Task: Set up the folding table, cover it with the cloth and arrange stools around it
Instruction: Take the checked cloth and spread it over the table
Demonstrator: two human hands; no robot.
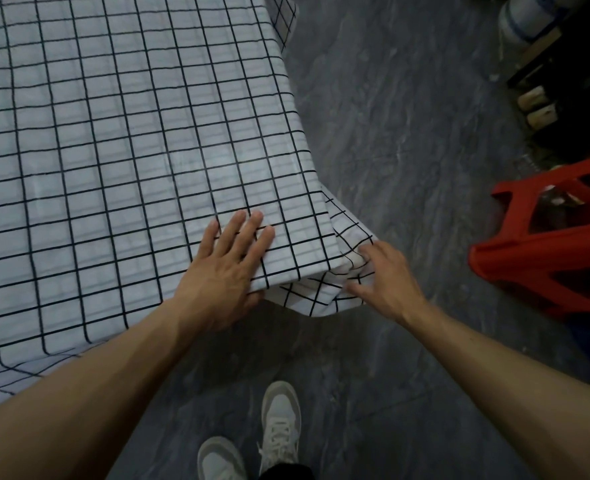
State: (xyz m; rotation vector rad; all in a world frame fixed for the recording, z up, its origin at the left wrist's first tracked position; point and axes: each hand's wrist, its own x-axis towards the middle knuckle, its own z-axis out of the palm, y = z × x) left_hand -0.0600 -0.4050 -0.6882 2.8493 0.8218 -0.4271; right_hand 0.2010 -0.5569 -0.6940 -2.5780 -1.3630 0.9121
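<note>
A white cloth with a black grid [120, 140] covers the table, which is hidden beneath it. My left hand [226, 261] lies flat on the cloth near the table's near right corner, fingers straight. My right hand [382, 275] is at the hanging corner of the cloth [321, 296], its fingers curled into the folds below the table's edge. A stack of red plastic stools [543, 247] stands on the floor to the right.
Grey marbled floor [390, 116] runs along the table's right side and under my grey-white shoes [279, 424]. At the far right stand a dark shelf or furniture piece [570, 98] and a white-blue container [525, 15].
</note>
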